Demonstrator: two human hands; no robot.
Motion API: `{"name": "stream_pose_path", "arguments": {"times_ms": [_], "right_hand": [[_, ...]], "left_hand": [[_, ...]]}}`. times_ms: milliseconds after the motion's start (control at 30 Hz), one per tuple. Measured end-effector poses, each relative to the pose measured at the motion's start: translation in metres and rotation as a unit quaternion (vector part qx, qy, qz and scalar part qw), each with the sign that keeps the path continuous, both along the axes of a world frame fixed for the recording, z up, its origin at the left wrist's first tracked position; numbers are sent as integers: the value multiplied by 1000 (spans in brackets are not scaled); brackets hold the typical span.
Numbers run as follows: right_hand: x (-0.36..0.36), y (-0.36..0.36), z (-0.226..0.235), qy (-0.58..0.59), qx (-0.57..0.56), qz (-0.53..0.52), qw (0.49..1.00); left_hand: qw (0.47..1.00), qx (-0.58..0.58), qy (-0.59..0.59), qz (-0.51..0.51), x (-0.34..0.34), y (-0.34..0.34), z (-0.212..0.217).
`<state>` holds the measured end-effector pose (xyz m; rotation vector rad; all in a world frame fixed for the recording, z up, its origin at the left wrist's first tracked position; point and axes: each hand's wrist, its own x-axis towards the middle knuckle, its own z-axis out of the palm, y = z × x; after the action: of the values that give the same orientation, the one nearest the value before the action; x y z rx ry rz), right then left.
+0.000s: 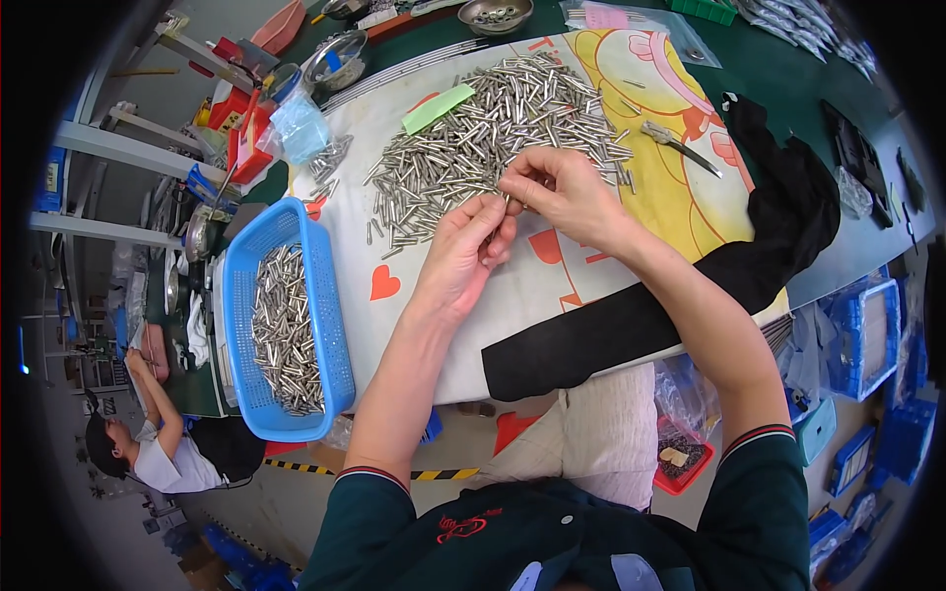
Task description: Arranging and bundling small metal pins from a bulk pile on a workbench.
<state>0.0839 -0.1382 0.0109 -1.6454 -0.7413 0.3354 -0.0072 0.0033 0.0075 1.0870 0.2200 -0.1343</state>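
Observation:
A large heap of small silvery metal pins [493, 118] lies on a printed cloth. At its near edge my two hands meet. My left hand [471, 239] is closed, its fingers curled, thumb and fingertips pinching a metal pin. From the right, my right hand [564, 192] grips the same small pin between thumb and forefinger. Most of that pin is hidden by the fingers. To the left of my left forearm stands a blue plastic basket [340, 364] holding many more such pins [286, 330].
Beside the heap lie a green paper slip [439, 108] and dark-handled pliers [685, 150]. Black cloth [591, 340] stretches across the table's right and near side. Metal bowls [496, 16] stand at the back. Another person [177, 448] works at the far left.

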Motion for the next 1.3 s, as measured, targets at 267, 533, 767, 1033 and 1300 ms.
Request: {"name": "stream_pose_path", "arguments": {"times_ms": [267, 533, 767, 1033, 1300], "right_hand": [[-3, 10, -1, -117, 12, -24, 993], [-7, 6, -6, -282, 77, -163, 942], [3, 4, -21, -374, 44, -157, 913], [16, 1, -21, -356, 52, -207, 910], [-78, -63, 17, -131, -96, -50, 985]], "left_hand": [[1000, -7, -15, 7, 0, 7, 1], [990, 109, -76, 55, -4, 8, 6], [758, 585, -236, 166, -97, -19, 78], [209, 943, -31, 258, -122, 111, 97], [696, 662, -263, 89, -113, -14, 49]]}}
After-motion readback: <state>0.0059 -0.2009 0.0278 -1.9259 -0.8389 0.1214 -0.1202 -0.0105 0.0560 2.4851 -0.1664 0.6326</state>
